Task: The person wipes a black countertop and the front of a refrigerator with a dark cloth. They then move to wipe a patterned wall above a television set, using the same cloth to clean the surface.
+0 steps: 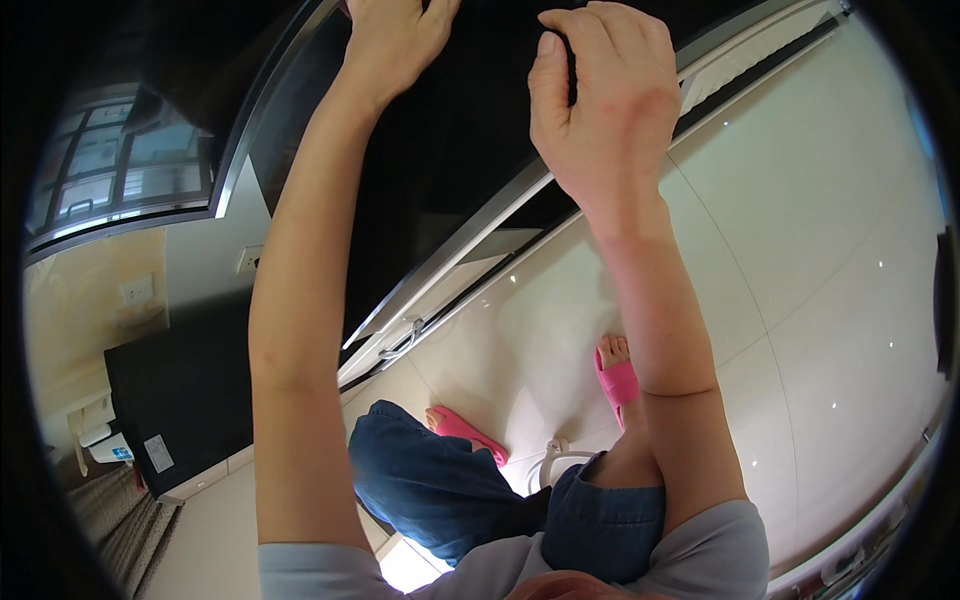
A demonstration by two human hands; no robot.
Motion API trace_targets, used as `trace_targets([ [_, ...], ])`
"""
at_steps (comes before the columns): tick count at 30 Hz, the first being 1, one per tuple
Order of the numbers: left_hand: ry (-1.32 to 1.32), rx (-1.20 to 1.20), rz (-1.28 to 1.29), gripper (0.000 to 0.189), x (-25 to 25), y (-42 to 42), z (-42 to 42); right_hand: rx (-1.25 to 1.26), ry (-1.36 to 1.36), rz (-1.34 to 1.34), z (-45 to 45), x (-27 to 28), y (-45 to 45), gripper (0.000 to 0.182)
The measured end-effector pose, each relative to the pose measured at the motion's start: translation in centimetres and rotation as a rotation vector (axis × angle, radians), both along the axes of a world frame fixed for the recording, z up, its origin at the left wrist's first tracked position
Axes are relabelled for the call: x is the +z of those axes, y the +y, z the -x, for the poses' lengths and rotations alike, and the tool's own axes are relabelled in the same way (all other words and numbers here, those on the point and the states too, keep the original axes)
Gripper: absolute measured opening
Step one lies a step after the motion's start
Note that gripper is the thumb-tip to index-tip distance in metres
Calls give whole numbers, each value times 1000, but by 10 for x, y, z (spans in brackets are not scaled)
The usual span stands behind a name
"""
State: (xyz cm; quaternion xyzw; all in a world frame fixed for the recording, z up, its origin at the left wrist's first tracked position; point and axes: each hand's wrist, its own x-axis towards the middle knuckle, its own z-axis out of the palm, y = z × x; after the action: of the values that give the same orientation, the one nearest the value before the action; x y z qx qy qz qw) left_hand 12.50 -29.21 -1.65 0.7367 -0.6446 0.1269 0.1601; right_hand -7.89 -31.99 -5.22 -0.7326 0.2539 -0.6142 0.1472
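Observation:
My left hand (399, 37) reaches over a glossy black surface (450, 165) at the top of the view. Its fingers are mostly cut off by the frame's edge, so what they touch is hidden. My right hand (611, 82) is over the same surface, close to its pale metallic front edge (480, 225). The back of that hand faces me, with the fingers bent and the thumb slightly apart. Nothing shows in it, but the palm side is hidden. Left of my arm stands a large glossy black panel (165, 97) with a metallic frame, reflecting a barred window.
Below the front edge sits a curved metal handle (403, 341). A black box-like unit (187, 390) stands at left, near wall sockets (138, 289) and a patterned curtain (127, 525). My feet in pink slides (616, 386) rest on pale floor tiles (810, 225).

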Motion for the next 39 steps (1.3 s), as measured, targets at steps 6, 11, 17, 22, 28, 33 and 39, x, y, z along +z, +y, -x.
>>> trace_targets([
  [6, -45, -76, -59, 43, 3, 29, 15, -38, -13, 53, -5, -11, -4, 13],
  [11, 180, -51, -106, 41, -4, -21, -46, -53, -4, 56, -4, -12, -3, 13],
  [17, -86, 247, 69, 47, -27, -50, -103, -8, -30, 30, -5, -2, 5, 11],
  [22, -87, 184, 18, 49, -22, -28, -9, -14, 80, 35, -1, -23, -8, 25],
  [28, 5, -138, 38, 43, -2, 44, 91, 13, -197, 0, 2, -20, -1, 14],
  [33, 143, -327, -78, 33, 11, 104, 141, 18, -211, 20, 26, -5, 21, 16],
  [39, 209, -270, -27, 26, 14, 139, 128, 194, 122, 4, 22, -2, 42, 27],
])
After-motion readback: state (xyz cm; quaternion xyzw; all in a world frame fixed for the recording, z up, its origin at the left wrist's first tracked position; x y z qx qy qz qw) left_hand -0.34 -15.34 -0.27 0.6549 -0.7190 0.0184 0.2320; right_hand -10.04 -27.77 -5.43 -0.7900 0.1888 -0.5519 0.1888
